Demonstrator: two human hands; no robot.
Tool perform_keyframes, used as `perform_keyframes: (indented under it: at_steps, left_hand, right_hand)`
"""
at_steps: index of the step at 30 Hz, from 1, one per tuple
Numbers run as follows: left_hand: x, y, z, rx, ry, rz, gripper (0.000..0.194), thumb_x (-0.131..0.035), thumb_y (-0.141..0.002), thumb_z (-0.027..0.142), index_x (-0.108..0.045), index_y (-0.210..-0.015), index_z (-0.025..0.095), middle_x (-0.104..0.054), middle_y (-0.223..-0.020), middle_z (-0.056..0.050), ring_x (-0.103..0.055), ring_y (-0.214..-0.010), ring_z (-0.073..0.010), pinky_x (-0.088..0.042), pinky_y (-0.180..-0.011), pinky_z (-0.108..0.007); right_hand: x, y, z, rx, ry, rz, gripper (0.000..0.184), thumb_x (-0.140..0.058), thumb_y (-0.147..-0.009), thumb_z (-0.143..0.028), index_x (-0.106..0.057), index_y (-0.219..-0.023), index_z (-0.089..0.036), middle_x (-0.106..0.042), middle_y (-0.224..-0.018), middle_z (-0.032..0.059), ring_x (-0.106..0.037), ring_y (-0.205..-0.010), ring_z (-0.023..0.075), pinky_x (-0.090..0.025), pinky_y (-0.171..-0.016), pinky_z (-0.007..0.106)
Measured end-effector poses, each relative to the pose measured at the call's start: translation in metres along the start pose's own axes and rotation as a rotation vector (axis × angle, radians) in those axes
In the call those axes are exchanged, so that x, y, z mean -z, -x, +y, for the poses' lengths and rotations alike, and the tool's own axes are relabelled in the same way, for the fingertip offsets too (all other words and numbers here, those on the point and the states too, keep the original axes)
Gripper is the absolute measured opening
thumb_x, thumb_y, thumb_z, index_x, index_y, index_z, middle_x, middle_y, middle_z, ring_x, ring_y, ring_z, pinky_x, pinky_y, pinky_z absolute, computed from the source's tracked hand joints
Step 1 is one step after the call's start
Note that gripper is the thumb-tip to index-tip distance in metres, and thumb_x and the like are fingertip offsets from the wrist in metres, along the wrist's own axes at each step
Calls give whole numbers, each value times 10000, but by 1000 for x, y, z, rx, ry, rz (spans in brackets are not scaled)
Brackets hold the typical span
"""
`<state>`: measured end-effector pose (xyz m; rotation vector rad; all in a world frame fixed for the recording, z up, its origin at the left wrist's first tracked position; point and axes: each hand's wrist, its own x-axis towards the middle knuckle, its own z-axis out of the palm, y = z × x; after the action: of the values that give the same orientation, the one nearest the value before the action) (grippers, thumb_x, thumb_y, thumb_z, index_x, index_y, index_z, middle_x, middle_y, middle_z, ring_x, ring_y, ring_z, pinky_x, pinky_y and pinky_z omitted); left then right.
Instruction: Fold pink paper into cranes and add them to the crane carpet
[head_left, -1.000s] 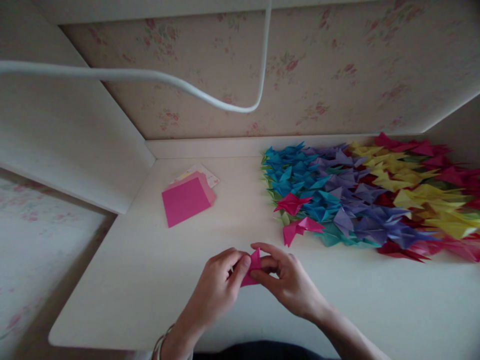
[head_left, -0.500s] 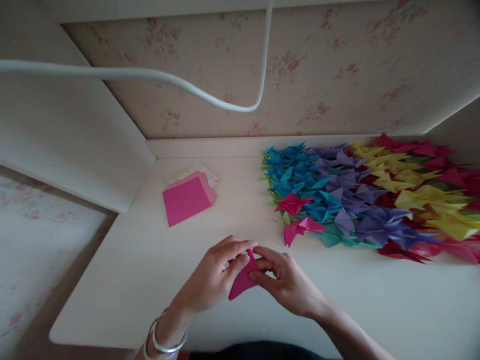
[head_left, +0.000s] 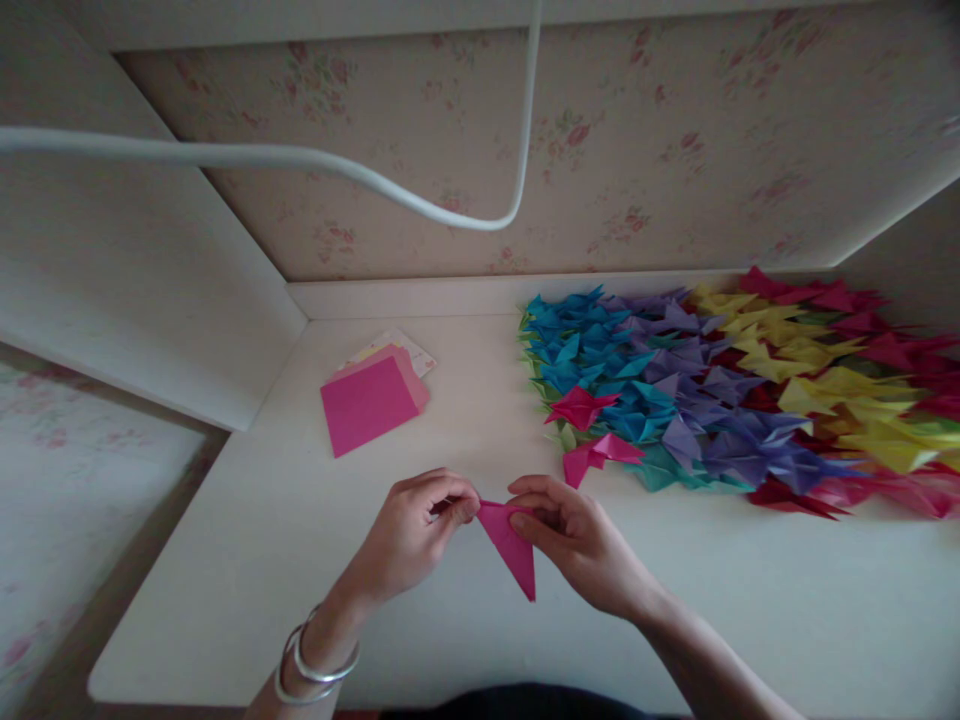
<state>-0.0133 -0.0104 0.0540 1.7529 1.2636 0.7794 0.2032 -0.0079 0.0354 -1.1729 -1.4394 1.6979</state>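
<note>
A folded magenta origami paper (head_left: 513, 550), now a narrow triangle pointing down toward me, is held above the white table between both hands. My left hand (head_left: 416, 525) pinches its upper left corner between thumb and fingertips. On the other side, my right hand (head_left: 570, 530) grips its upper right part, thumb in front and fingers behind. The right fingers hide part of the paper's top edge. Two magenta paper cranes, one of them this near crane (head_left: 600, 455), lie just beyond my right hand.
Dense rows of colored folded cranes (head_left: 712, 400) cover the table's right back. A stack of square paper sheets (head_left: 371, 405), magenta on top, lies at the left back. A white curved tube (head_left: 337, 163) crosses overhead. The white table (head_left: 225, 580) has a rounded left front corner.
My left hand has shifted from over the paper to its left corner. The paper has turned, its lower tip swinging from left to right. The right hand keeps hold, slightly further right.
</note>
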Motion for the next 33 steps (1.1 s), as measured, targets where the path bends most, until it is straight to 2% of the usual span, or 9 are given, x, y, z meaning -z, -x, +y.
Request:
perform_keyframes:
  at_steps: [4, 7, 12, 15, 21, 25, 28, 33]
  left_hand:
    - [-9, 6, 3, 75, -55, 88, 179, -528, -949, 251, -640, -827, 185, -657, -749, -12, -608, -686, -139, -455, -619, -219]
    - [-12, 9, 6, 76, -85, 125, 158, -518, -949, 229, -635, -852, 185, -659, -780, -20, -613, -712, -147, -471, -650, -233]
    - [-9, 6, 10, 8, 22, -27, 170, -541, -953, 258, -695, -1007, 208, -686, -963, -52, -643, -873, -166, -514, -749, -243]
    - [-8, 4, 7, 4, 39, -84, 191, -583, -938, 282, -738, -1038, 232, -723, -916, -42, -665, -818, -160, -514, -729, -237]
    - [-12, 4, -1, 18, 32, -51, 201, -594, -930, 269, -777, -979, 202, -741, -760, -40, -672, -668, -146, -506, -652, -229]
    - [-15, 5, -1, 51, 3, -41, 249, -541, -949, 251, -769, -877, 181, -716, -685, -26, -653, -617, -133, -488, -623, -216]
    - [-17, 6, 0, 110, 16, -45, 262, -513, -957, 259, -746, -879, 171, -704, -666, -19, -650, -599, -129, -473, -593, -205]
    - [-19, 6, 6, 144, -10, -91, 279, -466, -975, 273, -720, -899, 188, -674, -665, 3, -612, -604, -123, -437, -597, -203]
  right_hand:
    - [-1, -3, 4, -23, -21, 57, 227, -658, -875, -376, -654, -978, -174, -677, -761, 17, -624, -699, 162, -446, -581, 247]
    - [0, -5, 4, -26, 1, 64, 197, -660, -872, -345, -664, -975, -176, -676, -753, 14, -621, -682, 155, -444, -568, 241]
    - [2, -4, -5, 5, 58, 38, 139, -617, -897, -293, -667, -947, -173, -676, -801, 30, -619, -719, 161, -450, -596, 247]
    - [2, -4, -9, 33, 95, 19, 136, -596, -910, -280, -669, -942, -170, -668, -808, 33, -612, -733, 162, -448, -610, 249]
    - [2, -4, -6, 2, 61, 14, 170, -597, -911, -310, -647, -973, -159, -670, -783, 35, -615, -691, 156, -430, -563, 238]
    - [2, -6, -4, 12, 61, 4, 166, -588, -909, -303, -649, -970, -161, -700, -849, 58, -651, -774, 184, -475, -633, 257]
    - [1, -7, -3, 39, 94, 11, 142, -572, -913, -273, -659, -960, -172, -709, -887, 61, -664, -824, 196, -494, -685, 271]
    - [1, -7, -1, 37, 154, 35, 129, -573, -902, -243, -667, -964, -180, -718, -887, 57, -679, -821, 201, -500, -677, 274]
